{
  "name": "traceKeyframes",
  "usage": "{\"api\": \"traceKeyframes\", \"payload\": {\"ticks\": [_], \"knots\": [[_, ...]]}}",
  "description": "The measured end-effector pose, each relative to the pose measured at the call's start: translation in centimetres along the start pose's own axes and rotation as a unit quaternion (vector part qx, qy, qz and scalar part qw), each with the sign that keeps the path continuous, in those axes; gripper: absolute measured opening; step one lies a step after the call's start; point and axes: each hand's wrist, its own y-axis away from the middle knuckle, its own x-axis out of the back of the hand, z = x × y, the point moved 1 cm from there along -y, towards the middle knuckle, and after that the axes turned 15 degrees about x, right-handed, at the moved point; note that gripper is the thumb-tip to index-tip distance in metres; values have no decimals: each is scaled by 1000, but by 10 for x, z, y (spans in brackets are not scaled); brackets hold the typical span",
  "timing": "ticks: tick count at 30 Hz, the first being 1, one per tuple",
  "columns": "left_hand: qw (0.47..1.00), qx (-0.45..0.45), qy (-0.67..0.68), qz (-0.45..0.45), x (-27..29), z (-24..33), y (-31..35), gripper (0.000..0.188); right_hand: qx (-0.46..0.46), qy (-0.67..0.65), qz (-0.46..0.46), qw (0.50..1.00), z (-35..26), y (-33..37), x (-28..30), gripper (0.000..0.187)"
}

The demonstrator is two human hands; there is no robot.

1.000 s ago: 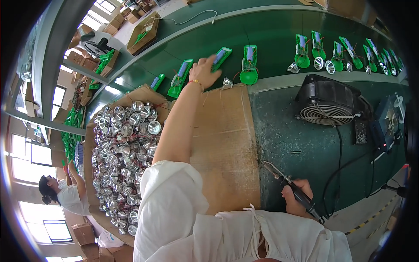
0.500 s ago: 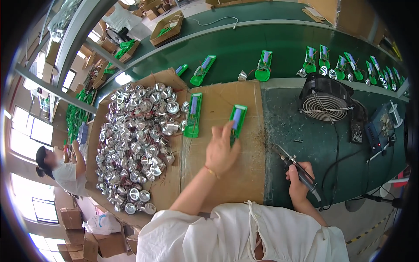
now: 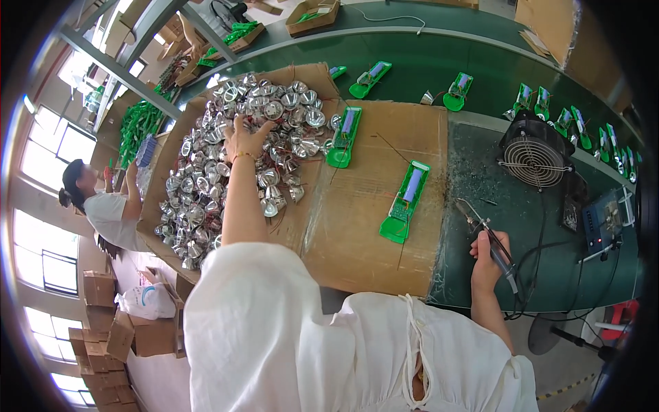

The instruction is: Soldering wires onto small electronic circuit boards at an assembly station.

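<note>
My left hand (image 3: 246,143) reaches into a heap of shiny silver reflector cups (image 3: 209,180) with thin red wires; its fingers are spread among the cups, with none clearly gripped. In my right hand (image 3: 489,259) is a soldering iron (image 3: 499,255), its metal tip pointing up and left over the dark green bench. Between the hands, a green plastic housing (image 3: 410,201) with a purple cell and thin wires lies on a flat cardboard sheet (image 3: 343,226). A second green housing (image 3: 344,137) lies at the heap's right edge, with a reflector cup beside it.
A round-grilled fan (image 3: 535,163) stands at the right, near a blue soldering station (image 3: 601,218) with cables. Several green housings, including one at the back (image 3: 458,91), line the green belt (image 3: 412,69) beyond. A co-worker (image 3: 103,199) is at the far left.
My left hand has left the green housing on the cardboard and moved left into the reflector heap. The right hand still holds the soldering iron. The whole view has shifted.
</note>
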Motion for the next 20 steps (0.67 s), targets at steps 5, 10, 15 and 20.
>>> {"api": "traceKeyframes", "payload": {"ticks": [5,10,15,20], "knots": [[996,-52,-6,79,-22,8,73,30,-11,20,12,1000,-2,0,1,14],[965,-177,120,149,-39,-25,127,16,4,11,2,1000,-1,2,0,15],[927,-341,75,138,-19,-24,175,12,6,19,-3,1000,-2,1,0,14],[890,-447,91,29,-25,-21,210,15,8,9,-18,1000,3,1,3,16]]}}
